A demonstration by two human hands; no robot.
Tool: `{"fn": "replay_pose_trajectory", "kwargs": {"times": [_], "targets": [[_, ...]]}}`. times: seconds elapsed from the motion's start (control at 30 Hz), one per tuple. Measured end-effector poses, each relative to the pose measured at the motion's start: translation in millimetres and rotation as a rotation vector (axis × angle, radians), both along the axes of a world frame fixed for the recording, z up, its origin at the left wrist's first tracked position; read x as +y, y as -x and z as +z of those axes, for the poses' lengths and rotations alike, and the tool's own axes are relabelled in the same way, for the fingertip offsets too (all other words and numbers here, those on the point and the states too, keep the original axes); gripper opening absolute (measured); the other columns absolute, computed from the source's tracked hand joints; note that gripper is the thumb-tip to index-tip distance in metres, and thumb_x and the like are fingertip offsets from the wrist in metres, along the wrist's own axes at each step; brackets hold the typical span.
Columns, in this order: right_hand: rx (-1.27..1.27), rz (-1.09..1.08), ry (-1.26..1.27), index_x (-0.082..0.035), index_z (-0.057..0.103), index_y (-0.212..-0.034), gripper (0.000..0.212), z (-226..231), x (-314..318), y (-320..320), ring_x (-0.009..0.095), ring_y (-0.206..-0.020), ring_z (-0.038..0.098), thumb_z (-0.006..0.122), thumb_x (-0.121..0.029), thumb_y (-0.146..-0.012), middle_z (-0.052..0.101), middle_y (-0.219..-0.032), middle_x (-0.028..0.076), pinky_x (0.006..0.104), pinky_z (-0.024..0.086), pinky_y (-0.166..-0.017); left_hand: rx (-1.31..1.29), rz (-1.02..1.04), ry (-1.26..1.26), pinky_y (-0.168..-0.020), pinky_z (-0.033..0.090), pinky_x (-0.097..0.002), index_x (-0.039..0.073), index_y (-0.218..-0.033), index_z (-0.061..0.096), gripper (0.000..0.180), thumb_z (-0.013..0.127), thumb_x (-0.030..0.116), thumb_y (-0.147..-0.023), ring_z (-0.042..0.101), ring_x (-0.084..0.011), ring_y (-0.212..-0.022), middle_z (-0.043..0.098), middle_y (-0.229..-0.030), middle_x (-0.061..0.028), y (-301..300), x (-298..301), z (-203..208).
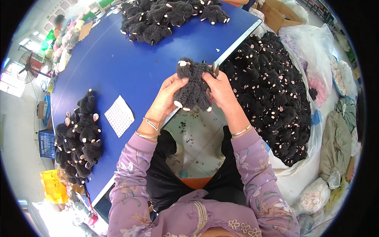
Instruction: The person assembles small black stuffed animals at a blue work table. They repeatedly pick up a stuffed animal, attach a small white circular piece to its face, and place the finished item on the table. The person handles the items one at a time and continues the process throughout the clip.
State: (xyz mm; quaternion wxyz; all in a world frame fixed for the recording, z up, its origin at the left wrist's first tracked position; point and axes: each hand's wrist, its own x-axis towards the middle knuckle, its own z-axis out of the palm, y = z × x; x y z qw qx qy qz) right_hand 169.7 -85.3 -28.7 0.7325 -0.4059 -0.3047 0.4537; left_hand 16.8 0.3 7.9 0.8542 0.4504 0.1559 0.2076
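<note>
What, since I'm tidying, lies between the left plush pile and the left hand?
In the head view, a pale patterned sheet lies on the blue table between the plush pile and the left hand.

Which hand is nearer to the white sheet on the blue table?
Left. The left hand is just right of the white sheet; the right hand is farther right, across the black toy.

broad open stretch of bench (138, 75) from left hand (166, 94) to far toys (158, 19); hand could pass there. flat card (119, 116) low, easily crossed over. left toys (81, 134) block bench's near left. toy (192, 85) fills room between hands. pointed tool (216, 70) juts up at right hand (221, 90). heap (272, 94) crowds right, beyond bench edge. gap below, between legs (166, 170), above floor (197, 134).
</note>
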Motion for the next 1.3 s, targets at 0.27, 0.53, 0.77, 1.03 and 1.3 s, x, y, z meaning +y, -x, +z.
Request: {"fn": "replay_pose_trajectory", "kwargs": {"times": [0.27, 0.53, 0.77, 1.03, 1.3], "targets": [[-0.076, -0.048, 0.018, 0.002, 0.063, -0.102, 0.024, 11, -4, 7, 0.008, -0.082, 0.059, 0.065, -0.019, -0.09, 0.064, -0.094, 0.003, 0.0241, 0.049, -0.072, 0.097, 0.047, -0.187, -0.091, 0.05, -0.033, 0.0, -0.127, 0.048, 0.047, 0.066, 0.005, -0.084, 0.061, -0.0177, -0.101, 0.06, -0.113, -0.0095, -4, -5, -1], [-0.004, 0.003, 0.018, 0.003, 0.065, -0.105, 0.025, 11, -6, 3, 0.009, -0.084, 0.06, 0.063, -0.019, -0.092, 0.065, -0.096, 0.003, 0.0251, 0.05, -0.076, 0.102, 0.026, -0.097, -0.089, 0.052, -0.0331, 0.001, -0.125, 0.05, 0.047, 0.054, -0.012, -0.08, 0.061, -0.0178, -0.1, 0.061, -0.111, -0.0077, -4, -2, -5], [0.084, 0.018, -0.018, 0.003, 0.064, -0.106, 0.027, 13, -3, 9, 0.009, -0.084, 0.061, 0.062, -0.021, -0.093, 0.065, -0.098, 0.003, 0.0254, 0.05, -0.075, -0.016, 0.101, -0.038, -0.09, 0.052, -0.0345, 0.003, -0.123, 0.051, 0.046, 0.049, -0.014, -0.08, 0.062, -0.0185, -0.101, 0.061, -0.111, -0.008, -3, -2, -7], [0.079, 0.011, -0.019, 0.003, 0.063, -0.105, 0.026, 13, -4, 12, 0.01, -0.085, 0.061, 0.059, -0.02, -0.095, 0.065, -0.098, 0.005, 0.0263, 0.05, -0.076, -0.017, 0.065, -0.055, -0.09, 0.051, -0.0337, 0.004, -0.123, 0.05, 0.046, 0.049, -0.01, -0.08, 0.061, -0.0183, -0.101, 0.06, -0.112, -0.0083, -1, -5, -2], [0.133, -0.015, 0.009, 0.002, 0.064, -0.103, 0.023, 10, -2, 3, 0.011, -0.082, 0.062, 0.059, -0.019, -0.094, 0.065, -0.094, 0.005, 0.0258, 0.051, -0.073, 0.038, -0.015, -0.023, -0.09, 0.05, -0.0325, 0.002, -0.13, 0.046, 0.049, 0.053, -0.001, -0.082, 0.06, -0.0172, -0.101, 0.06, -0.114, -0.0074, -1, -4, 4]]}}
